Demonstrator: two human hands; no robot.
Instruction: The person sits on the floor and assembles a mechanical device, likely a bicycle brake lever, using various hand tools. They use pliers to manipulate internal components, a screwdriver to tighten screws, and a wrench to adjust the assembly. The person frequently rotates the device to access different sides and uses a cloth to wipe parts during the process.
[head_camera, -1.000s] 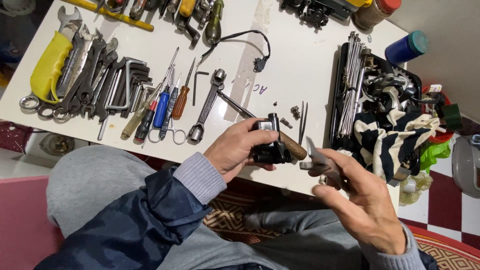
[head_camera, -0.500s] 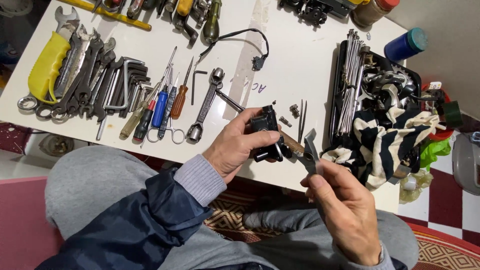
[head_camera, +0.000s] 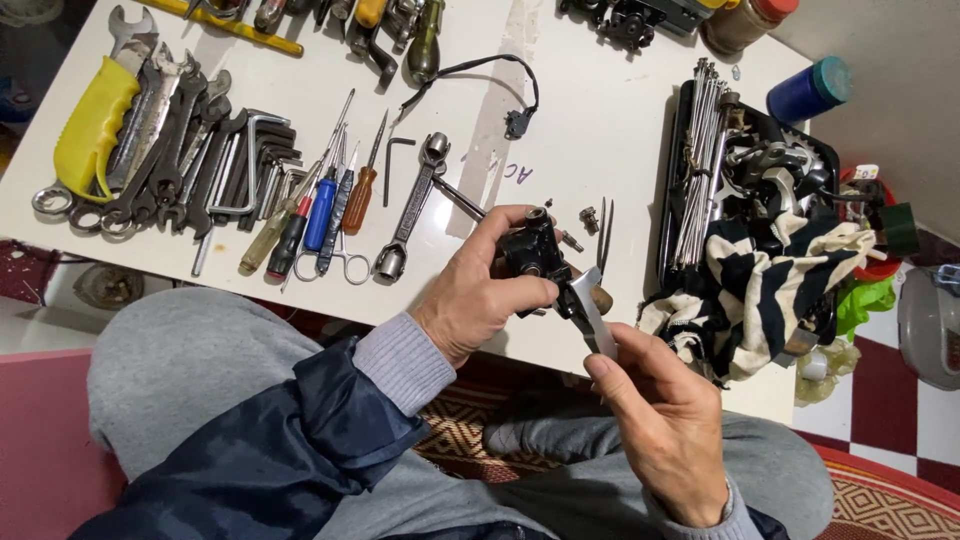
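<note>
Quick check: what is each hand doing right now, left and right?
Left hand: closed around a small black mechanical part.
Right hand: fingers closed on a silver metal lever that sticks out from that part.

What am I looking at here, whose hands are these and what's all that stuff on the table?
This is a single view from a camera worn on a person's head, looking down at their own lap and two bare hands. The left hand grips a small black metal part. The right hand holds a silvery grey lever that meets that part. They work at the near edge of a white table. On it lie a row of wrenches, some screwdrivers, a socket wrench and a black cable. To the right sits a black tray of metal rods, partly covered by a striped cloth, with a blue jar beyond it.
</note>
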